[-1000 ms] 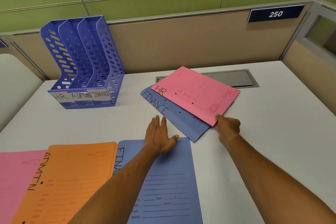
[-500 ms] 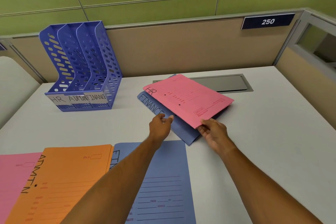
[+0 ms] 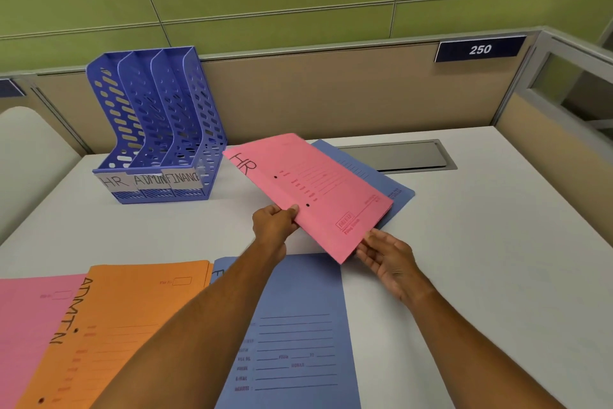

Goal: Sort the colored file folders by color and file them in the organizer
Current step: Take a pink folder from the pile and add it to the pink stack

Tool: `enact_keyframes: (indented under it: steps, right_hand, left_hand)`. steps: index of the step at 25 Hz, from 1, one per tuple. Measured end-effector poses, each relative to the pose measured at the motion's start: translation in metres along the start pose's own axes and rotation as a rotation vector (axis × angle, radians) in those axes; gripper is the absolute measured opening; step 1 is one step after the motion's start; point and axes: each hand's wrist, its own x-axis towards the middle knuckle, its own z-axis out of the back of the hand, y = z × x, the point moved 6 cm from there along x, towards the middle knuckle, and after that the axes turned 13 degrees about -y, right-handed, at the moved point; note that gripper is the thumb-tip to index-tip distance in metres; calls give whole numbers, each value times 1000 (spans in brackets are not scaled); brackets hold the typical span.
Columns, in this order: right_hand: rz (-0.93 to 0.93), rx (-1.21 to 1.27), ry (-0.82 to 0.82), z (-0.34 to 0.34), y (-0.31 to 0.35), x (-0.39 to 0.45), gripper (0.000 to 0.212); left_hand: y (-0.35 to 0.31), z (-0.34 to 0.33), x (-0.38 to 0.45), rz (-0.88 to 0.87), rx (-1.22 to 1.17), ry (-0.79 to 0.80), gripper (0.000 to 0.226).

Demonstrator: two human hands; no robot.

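- Head view: I see the left hand [image 3: 272, 222] pinching the pink paper "HR" folder [image 3: 311, 191] by its edge.
- Right hand [image 3: 386, 256] supports its near corner, fingers loosely open underneath.

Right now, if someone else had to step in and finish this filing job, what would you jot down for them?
Left hand: pinching the near edge of the pink HR folder, lifted off the desk.
Right hand: open, fingers at that folder's near corner, steadying it.
A blue folder lies under and behind the pink one.
Near edge of desk, left to right: another pink folder, an orange ADMIN folder, a second blue folder.
Organizer: slots labelled HR, ADMIN, FINANCE, all three look empty.
Done: nothing filed.
Left: file all five, pinks to HR, orange to ADMIN, blues to FINANCE.
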Motion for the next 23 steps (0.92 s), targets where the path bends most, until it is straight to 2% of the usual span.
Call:
enact_keyframes:
  steps: [3,7,9,12,15,17,20,23]
  right_hand:
    - [78,35,-122,4,11,4,44]
    - [262,-117,-377,0,24,3,49]
    - [363,-213,-413,-13,29,-5,47]
    - [511,-344,-337,-50,34,-27,42]
    - [564,-434,-257,-87,24,-42,42]
    - [552,-431,-180,-110,12,-50,36]
    - [510,-380,-58,-153,-13,-71,14]
    - [511,-377,-13,-193,-39,-97,12]
  left_hand:
    - [-16,25,4,-63,28,-3,1]
    - [-37,68,10,-160,133,-11,6]
    - [-49,93,16,-231,220,-1,6]
    - [-70,133,22,-306,313,46,15]
    - [-89,176,23,-343,360,77,12]
    - [-97,204,25,-332,366,89,11]
    - [-109,254,30,-318,363,97,11]
    - [-116,303,37,-292,365,85,15]
